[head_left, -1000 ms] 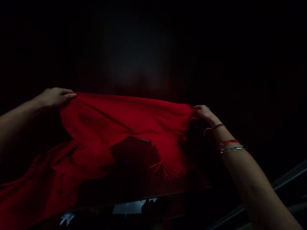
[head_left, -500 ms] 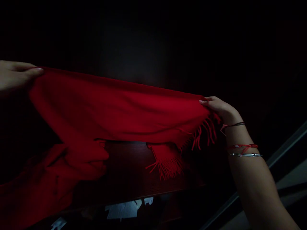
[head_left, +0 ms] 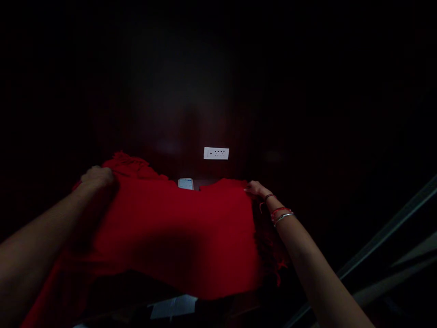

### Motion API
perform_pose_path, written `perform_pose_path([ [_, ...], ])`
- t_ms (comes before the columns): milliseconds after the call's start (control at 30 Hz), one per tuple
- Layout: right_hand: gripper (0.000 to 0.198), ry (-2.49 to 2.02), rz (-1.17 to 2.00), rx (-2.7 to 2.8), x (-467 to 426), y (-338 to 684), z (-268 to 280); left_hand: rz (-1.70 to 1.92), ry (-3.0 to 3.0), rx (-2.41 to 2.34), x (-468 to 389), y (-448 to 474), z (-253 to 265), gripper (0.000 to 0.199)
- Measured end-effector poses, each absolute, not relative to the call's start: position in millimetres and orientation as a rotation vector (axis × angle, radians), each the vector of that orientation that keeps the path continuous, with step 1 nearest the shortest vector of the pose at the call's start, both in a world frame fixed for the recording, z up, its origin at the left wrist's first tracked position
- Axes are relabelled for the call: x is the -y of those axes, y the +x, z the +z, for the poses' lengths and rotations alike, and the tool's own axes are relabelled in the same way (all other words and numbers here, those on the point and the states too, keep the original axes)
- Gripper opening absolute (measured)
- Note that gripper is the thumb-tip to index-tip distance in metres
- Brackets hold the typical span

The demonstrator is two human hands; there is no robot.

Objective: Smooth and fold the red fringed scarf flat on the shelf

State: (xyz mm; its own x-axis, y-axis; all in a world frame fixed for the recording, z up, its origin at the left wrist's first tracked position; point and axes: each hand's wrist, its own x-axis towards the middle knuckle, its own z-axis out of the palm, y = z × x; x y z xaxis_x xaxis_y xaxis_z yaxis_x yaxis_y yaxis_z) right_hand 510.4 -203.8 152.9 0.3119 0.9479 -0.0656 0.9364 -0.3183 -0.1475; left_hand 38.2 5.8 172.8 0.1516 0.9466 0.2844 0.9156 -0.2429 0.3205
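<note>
Red, fringed, soft cloth (head_left: 170,214) stretched between left hand (head_left: 97,177), fist closed on bunched fabric, and right hand (head_left: 255,187), pinching far right corner. I judge spreading partial: middle fairly smooth, left folds remain. Just past far edge, pale-rimmed rectangular phone (head_left: 185,183); white plastic socket plate (head_left: 216,153) behind. Room rightward: too dark for me.

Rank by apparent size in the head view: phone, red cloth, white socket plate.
1. Red cloth, by far the largest
2. White socket plate
3. Phone, judged only by its visible part; the cloth hides its near end
</note>
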Motion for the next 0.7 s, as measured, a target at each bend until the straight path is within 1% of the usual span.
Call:
perform_pose_path([
  [67,0.015,-2.499,0.178,1.783,198.8,509.2,134.4,0.55,2.304,-2.023,3.8,64.8,159.5,0.031],
  [133,0.016,-2.499,0.163,1.798,196.3,506.4,124.9,0.461,2.432,-1.981,23.5,99.1,148.3,0.036],
  [200,0.018,-2.467,0.156,1.837,198.3,501.2,123.7,0.437,2.603,-1.81,53.5,136.7,133.8,0.043],
  [267,0.025,-2.41,0.137,1.882,207.3,492.9,126.8,0.315,2.875,-1.381,88.4,170.1,112.8,0.048],
  [333,0.029,-2.346,0.129,1.926,224.4,481.7,128.7,0.113,2.897,-1.022,119.7,192.4,86.2,0.055],
  [433,0.03,-2.22,0.262,2.098,260.6,462.5,120.1,-0.159,2.772,-0.859,146.0,201.6,47.0,0.064],
  [500,0.034,-2.123,0.386,2.259,284.6,452.0,106.5,-0.175,2.758,-0.847,149.8,197.1,29.5,0.064],
  [567,0.028,-2.13,0.357,2.281,303.5,445.7,91.0,-0.118,2.789,-0.84,148.2,190.7,21.1,0.06],
  [633,0.013,-2.157,0.275,2.22,316.1,443.9,78.5,-0.087,2.81,-0.839,146.2,186.2,19.3,0.058],
  [667,0.008,-2.152,0.248,2.192,320.3,444.2,74.2,-0.089,2.81,-0.847,145.8,185.0,19.6,0.058],
  [700,0.009,-2.137,0.229,2.178,323.4,445.2,71.2,-0.088,2.807,-0.854,145.8,184.6,20.0,0.058],
])
